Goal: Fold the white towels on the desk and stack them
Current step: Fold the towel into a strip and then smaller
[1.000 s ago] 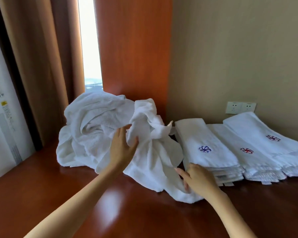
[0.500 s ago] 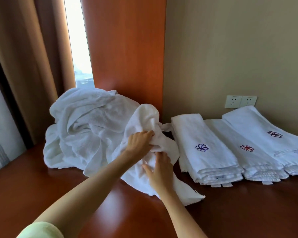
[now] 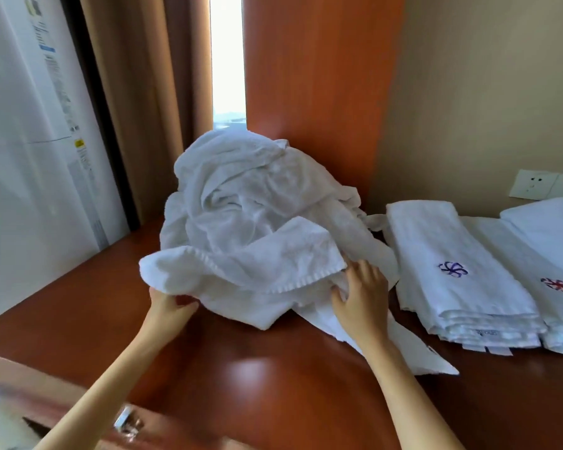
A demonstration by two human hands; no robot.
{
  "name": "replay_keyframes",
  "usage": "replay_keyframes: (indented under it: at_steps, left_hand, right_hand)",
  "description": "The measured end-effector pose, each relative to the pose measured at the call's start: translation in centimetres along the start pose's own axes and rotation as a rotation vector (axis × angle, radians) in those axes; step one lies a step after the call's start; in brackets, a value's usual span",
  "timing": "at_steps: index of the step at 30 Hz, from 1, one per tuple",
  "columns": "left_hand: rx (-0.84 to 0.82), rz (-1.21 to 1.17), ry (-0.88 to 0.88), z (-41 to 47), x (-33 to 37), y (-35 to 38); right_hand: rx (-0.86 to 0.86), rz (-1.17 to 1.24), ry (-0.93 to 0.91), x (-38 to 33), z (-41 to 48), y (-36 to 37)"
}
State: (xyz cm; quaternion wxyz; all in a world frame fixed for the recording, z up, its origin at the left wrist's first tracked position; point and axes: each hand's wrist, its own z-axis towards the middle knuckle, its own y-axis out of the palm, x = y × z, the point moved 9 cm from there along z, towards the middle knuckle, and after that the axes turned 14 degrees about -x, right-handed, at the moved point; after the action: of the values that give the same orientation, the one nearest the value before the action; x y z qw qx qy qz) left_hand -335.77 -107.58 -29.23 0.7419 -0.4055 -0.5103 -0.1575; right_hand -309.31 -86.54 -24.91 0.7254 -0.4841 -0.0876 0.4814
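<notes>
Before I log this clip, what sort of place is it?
Probably a hotel room: folded white towels with embroidered logos lie on a polished wooden desk, beside heavy brown curtains and twin wall sockets.

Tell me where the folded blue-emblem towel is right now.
In the head view the blue-emblem towel tops the folded stack right of centre on the desk, between the crumpled towel pile by the right hand and the red-emblem towel.
</notes>
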Motion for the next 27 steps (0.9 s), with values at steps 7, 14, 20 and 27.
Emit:
replay_keyframes:
  at_steps: [7, 14, 20, 27]
  left_hand:
    - [0.293, 0.437, 0.35, -4.9, 5.5, 0.0]
    - [-0.142, 0.902, 0.42, -2.3, 6.1, 9.3]
    - [-0.331, 0.653, 0.288, 0.3, 6.7, 7.3]
    - [-0.222, 0.149, -0.161, 4.1, 1.3, -4.4]
  right_hand:
    - [-0.211, 0.171, -0.224, -3.5, -0.5, 3.2]
    - [-0.505, 0.278, -0.001, -1.7, -1.3, 4.4]
    - [-0.675, 0.366, 0.133, -0.7, -2.1, 4.2]
    - [-0.845, 0.156, 0.147, -0.2, -3.9, 2.9]
